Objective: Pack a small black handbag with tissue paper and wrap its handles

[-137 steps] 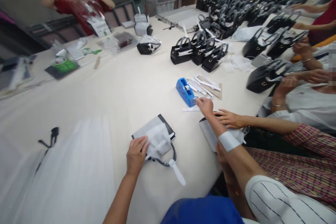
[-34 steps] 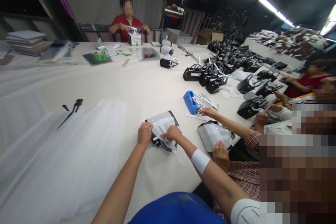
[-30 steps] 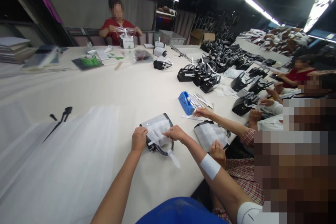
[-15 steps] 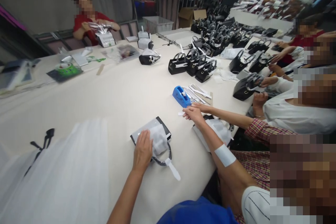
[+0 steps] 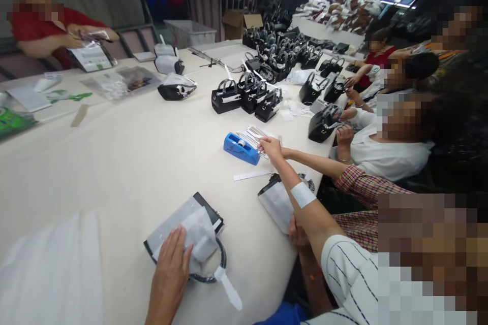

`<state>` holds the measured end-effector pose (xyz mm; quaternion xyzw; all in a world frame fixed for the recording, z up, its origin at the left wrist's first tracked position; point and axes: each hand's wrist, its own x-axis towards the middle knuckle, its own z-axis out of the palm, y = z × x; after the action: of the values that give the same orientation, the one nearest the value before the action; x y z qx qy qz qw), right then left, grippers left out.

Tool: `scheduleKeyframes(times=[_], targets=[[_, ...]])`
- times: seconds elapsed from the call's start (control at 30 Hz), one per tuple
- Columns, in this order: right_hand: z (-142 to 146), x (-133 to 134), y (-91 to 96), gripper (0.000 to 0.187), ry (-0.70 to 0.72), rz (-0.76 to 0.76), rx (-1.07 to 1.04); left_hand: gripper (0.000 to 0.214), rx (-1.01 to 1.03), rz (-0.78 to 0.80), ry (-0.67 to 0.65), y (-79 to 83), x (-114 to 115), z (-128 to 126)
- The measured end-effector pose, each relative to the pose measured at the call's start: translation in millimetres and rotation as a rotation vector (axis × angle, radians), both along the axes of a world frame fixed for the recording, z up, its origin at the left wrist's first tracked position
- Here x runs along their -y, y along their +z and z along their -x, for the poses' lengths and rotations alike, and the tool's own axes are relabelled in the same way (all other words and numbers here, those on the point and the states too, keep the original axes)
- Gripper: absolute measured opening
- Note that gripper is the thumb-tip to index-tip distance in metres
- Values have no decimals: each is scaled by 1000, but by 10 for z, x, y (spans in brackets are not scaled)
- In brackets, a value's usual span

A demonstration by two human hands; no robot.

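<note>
My left hand (image 5: 171, 264) lies flat, fingers stretched, on a black handbag (image 5: 209, 208) wrapped in white tissue paper (image 5: 196, 236). The bag lies on its side, its dark handle (image 5: 223, 254) towards me with a white strip (image 5: 230, 289) fixed to it. My right hand (image 5: 271, 150) reaches out at the cutting end of a blue tape dispenser (image 5: 242, 148). Its fingertips are pinched together there on tape, which barely shows. A white patch (image 5: 303, 194) is stuck to my right forearm. Beside the dispenser lies a white paper strip (image 5: 251, 176).
A second wrapped handbag (image 5: 276, 205) lies under my right arm, with a co-worker's hand (image 5: 299, 233) at it. A plaid-sleeved arm (image 5: 316, 160) reaches close behind my right hand. Several black handbags (image 5: 226, 97) stand farther back. White sheets (image 5: 49, 269) lie at left.
The view has turned right and moved closer. My right hand has moved to the dispenser's end, and the dispenser has turned. The white strip now lies on the table. My left hand stays on the bag.
</note>
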<state>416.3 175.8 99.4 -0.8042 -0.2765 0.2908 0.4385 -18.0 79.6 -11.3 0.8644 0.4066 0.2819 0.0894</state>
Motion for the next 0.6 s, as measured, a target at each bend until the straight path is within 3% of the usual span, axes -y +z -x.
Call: scheduleKeyframes(times=[0.13,0.37,0.6], targets=[[-54,-44,-134,10,56,61,-53,65,10,25,12,-2,9,6],[-145,-224,-345,13,28,51,84,64,3,47,15,24,7,18],[-387,-370,-515,21,247,270,418,61,23,42,25,42,11,10]])
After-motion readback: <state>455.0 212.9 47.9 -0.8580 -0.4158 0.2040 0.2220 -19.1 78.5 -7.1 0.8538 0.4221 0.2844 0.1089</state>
